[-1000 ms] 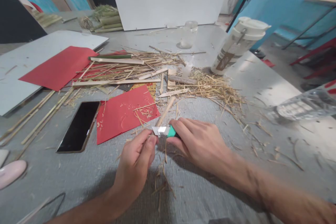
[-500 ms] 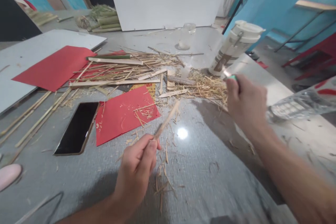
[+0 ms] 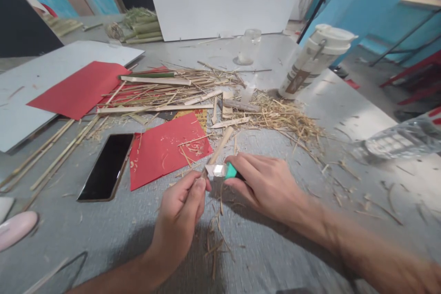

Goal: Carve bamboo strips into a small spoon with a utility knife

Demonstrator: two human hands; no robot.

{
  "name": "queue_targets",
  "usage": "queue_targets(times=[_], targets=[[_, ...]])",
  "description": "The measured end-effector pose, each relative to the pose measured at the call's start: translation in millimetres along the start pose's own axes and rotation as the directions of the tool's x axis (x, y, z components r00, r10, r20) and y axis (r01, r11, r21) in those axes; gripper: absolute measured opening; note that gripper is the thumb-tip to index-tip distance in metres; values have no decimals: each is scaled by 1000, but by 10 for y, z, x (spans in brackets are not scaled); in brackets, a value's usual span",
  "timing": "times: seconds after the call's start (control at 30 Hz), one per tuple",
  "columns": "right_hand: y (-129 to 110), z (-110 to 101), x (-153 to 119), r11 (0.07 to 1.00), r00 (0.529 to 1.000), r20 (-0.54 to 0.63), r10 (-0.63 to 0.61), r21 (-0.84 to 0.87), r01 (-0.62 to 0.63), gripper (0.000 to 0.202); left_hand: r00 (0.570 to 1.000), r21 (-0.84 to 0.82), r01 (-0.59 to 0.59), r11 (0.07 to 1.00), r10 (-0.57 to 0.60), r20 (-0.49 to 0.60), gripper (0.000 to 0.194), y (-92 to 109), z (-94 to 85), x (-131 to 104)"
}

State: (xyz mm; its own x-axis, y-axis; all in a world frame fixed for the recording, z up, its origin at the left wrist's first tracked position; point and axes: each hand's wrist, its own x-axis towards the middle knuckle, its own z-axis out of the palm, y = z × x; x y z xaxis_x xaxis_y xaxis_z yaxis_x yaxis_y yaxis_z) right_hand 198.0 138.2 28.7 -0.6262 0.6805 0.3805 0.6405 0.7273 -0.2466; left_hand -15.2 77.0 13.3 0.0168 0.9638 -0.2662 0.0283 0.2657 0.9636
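Note:
My left hand [image 3: 184,213] is closed around the near end of a pale, flat bamboo strip [image 3: 222,143], which points away from me. In my right hand [image 3: 265,181] is a utility knife with a green and black handle [image 3: 231,171]. Its shiny blade [image 3: 214,170] lies against the strip just beyond my left fingertips. Thin shavings [image 3: 214,243] are scattered on the grey table under and in front of my hands. A red paper sheet [image 3: 168,151] with curled shavings on it lies left of the strip.
A phone [image 3: 106,167] lies to the left. Beyond are thin bamboo sticks [image 3: 155,89], a heap of shavings [image 3: 287,117], a glass jar [image 3: 251,46] and a white tumbler [image 3: 315,59]. At right lies a clear bottle [image 3: 399,140]; a pink-white mouse-shaped object [image 3: 19,230] sits at left.
My right hand has come left and nearer with the knife, from above the shavings heap to the bamboo strip. The blade now meets the strip. My left hand keeps its hold.

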Motion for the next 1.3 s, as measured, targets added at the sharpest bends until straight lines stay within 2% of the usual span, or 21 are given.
queue_targets(times=[0.13,0.17,0.23,0.27,0.3,0.33,0.37,0.4,0.47,0.53,0.6,0.67,0.73,0.83,0.9,0.97,1.03,1.13,1.3], targets=[[-21,37,4,999,1000,4,-30,-37,30,54,1000,58,-26,998,27,-6,40,-21,1,-16],[40,23,6,998,1000,8,-16,-53,16,53,999,81,-33,996,34,-13,41,-26,0,-41],[275,-63,3,989,995,-13,103,-105,-104,51,999,121,-44,992,42,19,43,-35,-3,-115],[435,-134,-5,942,954,-96,284,-160,-297,49,998,133,-53,990,46,52,45,-39,-5,-154],[600,-215,-17,863,875,-209,436,-179,-472,49,994,137,-57,989,43,102,47,-42,-8,-187],[750,-299,-34,802,802,-289,523,-151,-578,47,991,138,-56,989,37,132,48,-45,-11,-206],[864,-373,-50,771,758,-352,549,-137,-622,44,991,132,-52,990,35,126,48,-46,-13,-209],[929,-428,-63,764,742,-379,553,-124,-633,43,994,138,-33,990,19,106,47,-45,-13,-194],[896,-457,-65,803,741,-407,533,-31,-595,41,999,130,13,991,-17,31,43,-32,-11,-119],[703,-394,-30,854,788,-342,511,97,-511,34,998,127,56,990,-56,1,40,6,-11,-19],[472,-301,27,867,856,-196,479,256,-427,26,997,158,70,985,-73,12,35,71,-25,70],[303,-238,78,820,898,-10,439,412,-397,24,995,181,70,981,-81,55,31,153,-60,131],[225,-227,103,750,909,154,387,521,-408,23,992,189,52,981,-72,103,29,232,-113,163],[204,-269,81,622,888,317,332,635,-459,30,998,139,-22,990,15,53,28,308,-191,172],[200,-287,46,494,859,413,302,703,-511,37,995,65,-98,993,99,-1,28,322,-221,158],[185,-272,10,352,826,507,246,748,-563,41,989,-42,-148,988,148,-3,19,314,-228,134],[158,-235,-13,251,800,568,195,759,-600,42,989,-150,-143,978,146,10,6,299,-220,109],[108,-192,-14,212,784,597,169,755,-621,45,994,-236,-108,966,113,9,12,288,-201,93],[56,-207,19,192,798,584,147,775,-602,49,994,-254,-97,962,106,21,9,306,-182,136]])
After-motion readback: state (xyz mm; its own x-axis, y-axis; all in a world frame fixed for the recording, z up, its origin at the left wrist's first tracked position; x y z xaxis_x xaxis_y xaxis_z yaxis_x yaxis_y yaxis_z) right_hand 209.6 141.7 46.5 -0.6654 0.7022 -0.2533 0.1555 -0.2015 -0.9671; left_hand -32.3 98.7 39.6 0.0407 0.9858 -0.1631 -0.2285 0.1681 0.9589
